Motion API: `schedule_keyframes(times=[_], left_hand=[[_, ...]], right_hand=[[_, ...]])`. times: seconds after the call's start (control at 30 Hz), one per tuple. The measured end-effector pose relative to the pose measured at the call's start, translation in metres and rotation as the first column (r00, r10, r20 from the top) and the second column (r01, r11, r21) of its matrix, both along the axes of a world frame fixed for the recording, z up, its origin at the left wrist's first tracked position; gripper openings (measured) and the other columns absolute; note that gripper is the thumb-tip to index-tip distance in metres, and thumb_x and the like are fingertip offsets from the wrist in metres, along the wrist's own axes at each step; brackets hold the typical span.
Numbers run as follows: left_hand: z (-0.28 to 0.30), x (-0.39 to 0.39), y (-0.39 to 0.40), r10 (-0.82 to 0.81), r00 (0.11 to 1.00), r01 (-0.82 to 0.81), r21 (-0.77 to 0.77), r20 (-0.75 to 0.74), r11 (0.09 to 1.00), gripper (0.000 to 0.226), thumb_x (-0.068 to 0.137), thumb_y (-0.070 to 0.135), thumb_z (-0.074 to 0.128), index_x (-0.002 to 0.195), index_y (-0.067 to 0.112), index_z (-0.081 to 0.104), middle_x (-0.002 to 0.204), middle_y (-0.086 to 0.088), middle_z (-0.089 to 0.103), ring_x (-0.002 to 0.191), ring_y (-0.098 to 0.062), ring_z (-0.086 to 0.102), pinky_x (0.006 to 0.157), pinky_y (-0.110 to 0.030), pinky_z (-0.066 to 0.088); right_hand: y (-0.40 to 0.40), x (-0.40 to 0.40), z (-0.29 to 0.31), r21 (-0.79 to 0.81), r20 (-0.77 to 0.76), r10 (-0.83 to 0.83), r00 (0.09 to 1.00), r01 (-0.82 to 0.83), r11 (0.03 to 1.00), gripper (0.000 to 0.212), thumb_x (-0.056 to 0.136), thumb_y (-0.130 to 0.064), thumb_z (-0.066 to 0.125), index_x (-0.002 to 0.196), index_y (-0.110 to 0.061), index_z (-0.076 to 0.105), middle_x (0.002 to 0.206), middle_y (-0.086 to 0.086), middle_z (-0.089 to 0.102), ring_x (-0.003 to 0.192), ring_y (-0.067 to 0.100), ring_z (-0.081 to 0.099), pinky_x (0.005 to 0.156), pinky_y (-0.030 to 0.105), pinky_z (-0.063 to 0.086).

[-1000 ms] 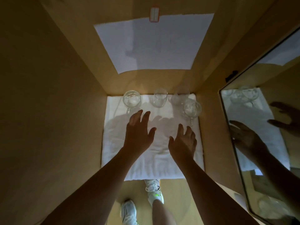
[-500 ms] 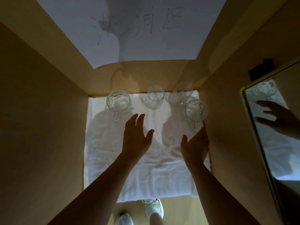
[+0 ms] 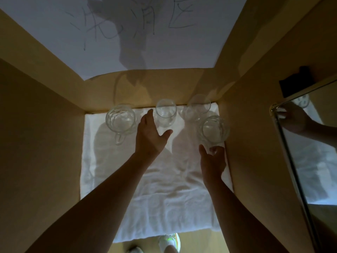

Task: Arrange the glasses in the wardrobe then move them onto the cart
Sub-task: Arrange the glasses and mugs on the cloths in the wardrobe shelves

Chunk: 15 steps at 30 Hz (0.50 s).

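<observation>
We looked down into the wooden wardrobe [image 3: 45, 143], where four clear glasses stood upright on a white towel [image 3: 164, 189], mouths opening toward us and their long axes running straight up. Three sat in a row along the back wall: a faceted glass mug [image 3: 120, 119] at the left, its handle turned toward us, a stemless round glass [image 3: 166, 113] in the middle, and a second round glass [image 3: 197, 107] at the right. A second glass mug [image 3: 215, 129] stood nearer, close to the right wall.

Our left hand [image 3: 151, 136] was spread open, fingers straight and thumb splayed, its fingertips alongside the middle glass (whether they touched it we could not tell). Our right hand [image 3: 212, 159] had its fingers curled at the near side of the right mug, where the handle is; it seemed to pinch the handle, though the glass blurred the contact.

Half a second before, both hands were farther back over the towel, the right one open and short of the mug. The glasses had not shifted. A sheet of paper [image 3: 145, 33] with handwriting hung on the back wall, and a mirror [image 3: 313, 152] at the right reflected a hand.
</observation>
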State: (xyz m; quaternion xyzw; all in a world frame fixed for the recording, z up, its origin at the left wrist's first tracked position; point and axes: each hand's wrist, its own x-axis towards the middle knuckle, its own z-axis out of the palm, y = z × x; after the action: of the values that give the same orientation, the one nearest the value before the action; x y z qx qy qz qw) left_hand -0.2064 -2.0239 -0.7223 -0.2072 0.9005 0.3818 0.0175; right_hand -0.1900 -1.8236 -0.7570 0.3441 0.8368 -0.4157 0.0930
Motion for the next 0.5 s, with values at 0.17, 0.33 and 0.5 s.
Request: schedule_keyframes(times=[0.17, 0.33, 0.5], left_hand=[[-0.001, -0.029, -0.004, 0.023, 0.999, -0.027, 0.082, 0.043, 0.996, 0.099, 0.066, 0.045, 0.092, 0.145, 0.009, 0.044, 0.14, -0.008, 0.056, 0.131, -0.025, 0.051, 0.106, -0.037, 0.045], [-0.002, -0.039, -0.007, 0.067, 0.998, -0.062, 0.189, -0.017, 0.98, 0.072, 0.066, 0.034, 0.093, 0.128, 0.022, 0.058, 0.115, 0.013, 0.067, 0.11, -0.012, 0.063, 0.089, -0.023, 0.048], [0.005, -0.024, -0.004, 0.113, 0.993, -0.108, 0.208, -0.013, 0.972, 0.072, 0.064, 0.035, 0.094, 0.126, 0.022, 0.061, 0.109, 0.013, 0.068, 0.103, -0.01, 0.064, 0.082, -0.017, 0.044]], right_hand=[[0.0, 0.001, -0.006, -0.101, 0.055, 0.068, 0.996, -0.062, 0.993, 0.033, 0.089, -0.042, 0.075, 0.09, -0.012, 0.06, 0.087, 0.007, 0.07, 0.086, 0.027, 0.068, 0.082, 0.039, 0.052], [-0.002, 0.008, -0.004, -0.2, 0.072, -0.025, 0.997, 0.039, 0.979, 0.034, 0.089, -0.044, 0.074, 0.081, -0.014, 0.061, 0.088, 0.014, 0.071, 0.089, 0.033, 0.069, 0.091, 0.053, 0.054], [-0.002, 0.028, 0.012, -0.194, 0.091, -0.069, 0.993, 0.086, 0.977, 0.037, 0.089, -0.044, 0.074, 0.074, -0.012, 0.06, 0.075, 0.014, 0.069, 0.082, 0.036, 0.068, 0.087, 0.056, 0.055]])
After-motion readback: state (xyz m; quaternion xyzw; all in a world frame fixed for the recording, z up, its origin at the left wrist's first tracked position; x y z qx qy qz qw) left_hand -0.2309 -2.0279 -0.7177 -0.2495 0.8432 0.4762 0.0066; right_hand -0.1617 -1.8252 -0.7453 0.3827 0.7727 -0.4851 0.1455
